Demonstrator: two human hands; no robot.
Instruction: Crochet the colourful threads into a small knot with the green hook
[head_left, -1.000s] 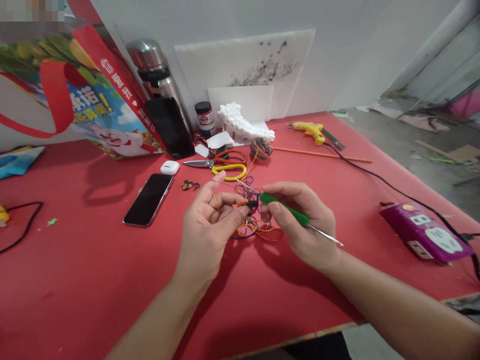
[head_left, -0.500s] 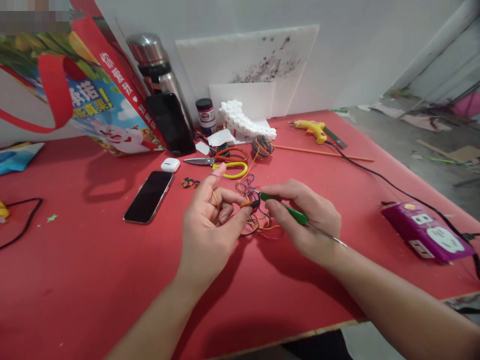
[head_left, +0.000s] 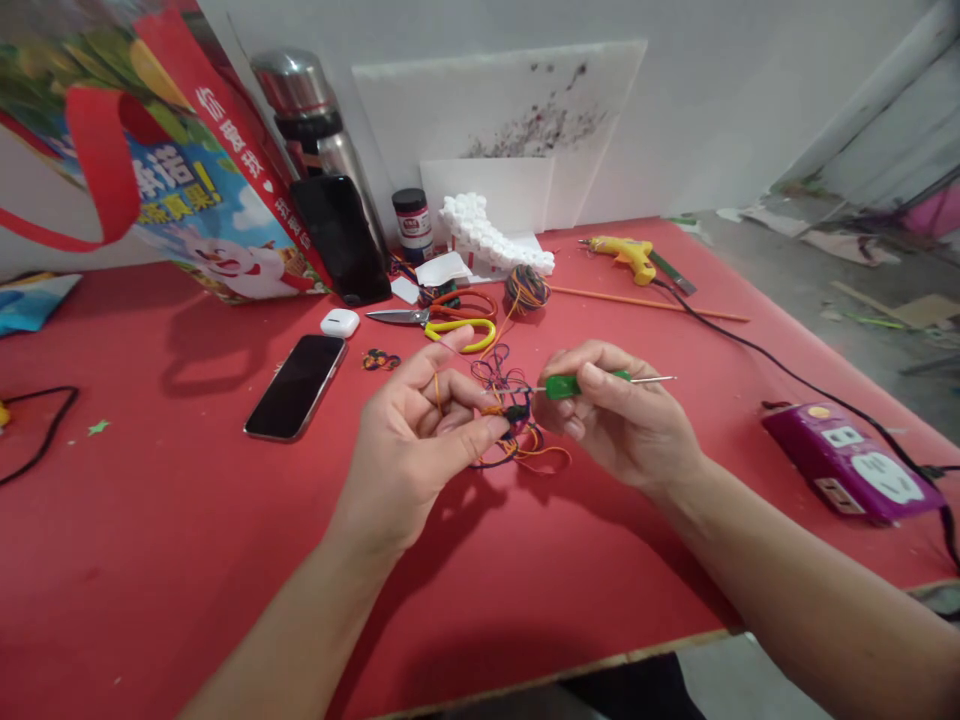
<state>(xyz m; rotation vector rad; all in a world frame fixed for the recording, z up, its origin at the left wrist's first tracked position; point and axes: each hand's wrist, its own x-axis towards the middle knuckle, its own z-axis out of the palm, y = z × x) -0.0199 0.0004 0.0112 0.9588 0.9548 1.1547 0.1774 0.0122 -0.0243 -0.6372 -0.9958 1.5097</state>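
Head view: left grip (head_left: 405, 445), forefinger (head_left: 429, 363) extended, pinches yarn piece (head_left: 514, 413); right grip (head_left: 630, 420) holds hook (head_left: 562, 387) crosswise.

Moderate light from above casts soft shadows beneath the hands (head_left: 401, 455) onto the tabletop (head_left: 225, 560). Wide-angle distortion stretches the edges, and the floor (head_left: 817, 275) looks blurred.

Around the hook (head_left: 561, 387), itself glossy plastic and smooth metal, the phone (head_left: 296, 388) at nine o'clock had a shiny, glass-like face; the scissors (head_left: 429, 319) at ten were metal and plastic; the yarn ball (head_left: 526, 290) at eleven looked matt, fibrous; the glue gun (head_left: 628, 260) at one was plastic.
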